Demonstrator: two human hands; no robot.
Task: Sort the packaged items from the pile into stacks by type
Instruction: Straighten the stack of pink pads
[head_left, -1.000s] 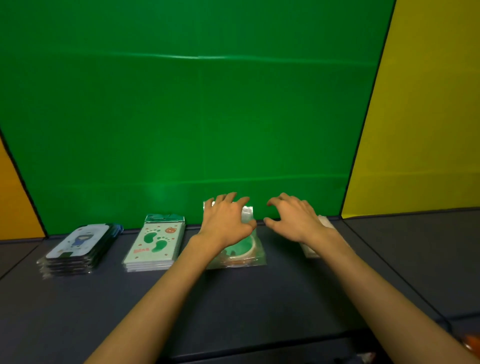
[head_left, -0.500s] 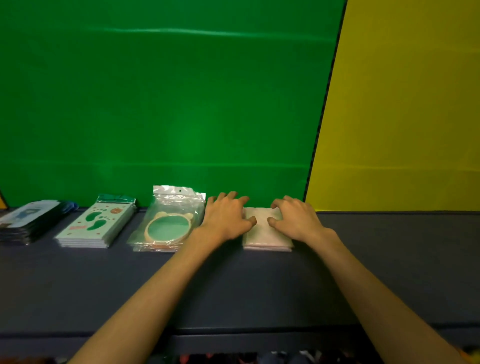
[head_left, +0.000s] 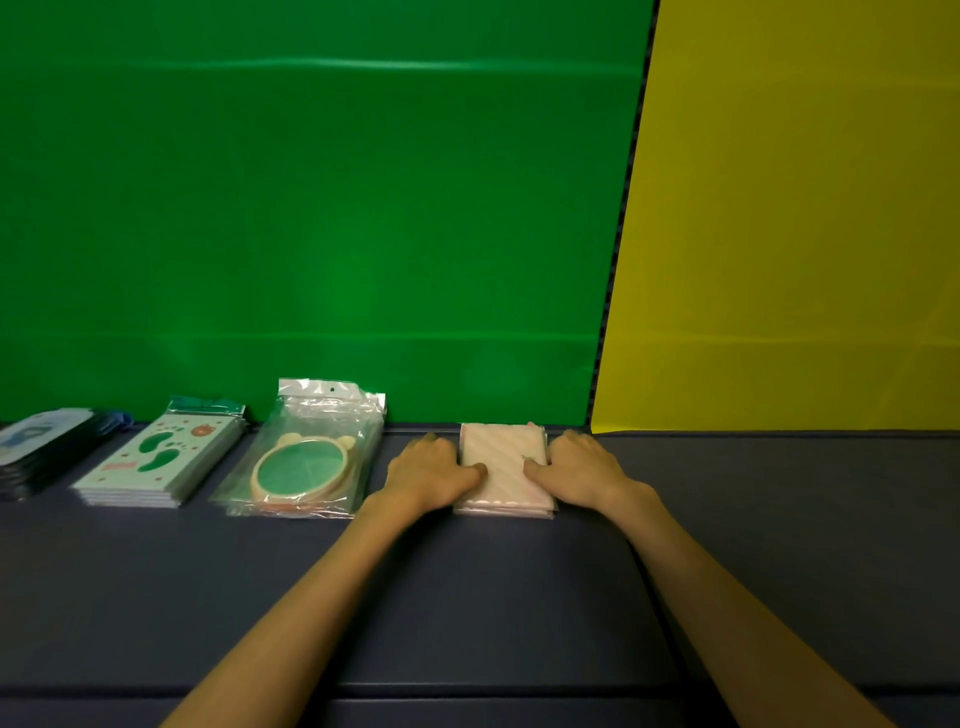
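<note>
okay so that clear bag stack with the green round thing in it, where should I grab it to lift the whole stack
Probably by its two long side edges, one hand from each side, fingers slid under the bottom bag. The clear bag stack lies flat on the mat and its slick, loose film looks likely to slip if lifted by the hanger flap at the far end. The footprint pack stack sits close on its left, so space there is tight.

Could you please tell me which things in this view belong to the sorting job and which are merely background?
Part of the job:
pink striped stack, flanked by left hand and right hand
round mirror packs
footprint packs
dark packs

Just there:
green backdrop
yellow backdrop
dark mat
</note>
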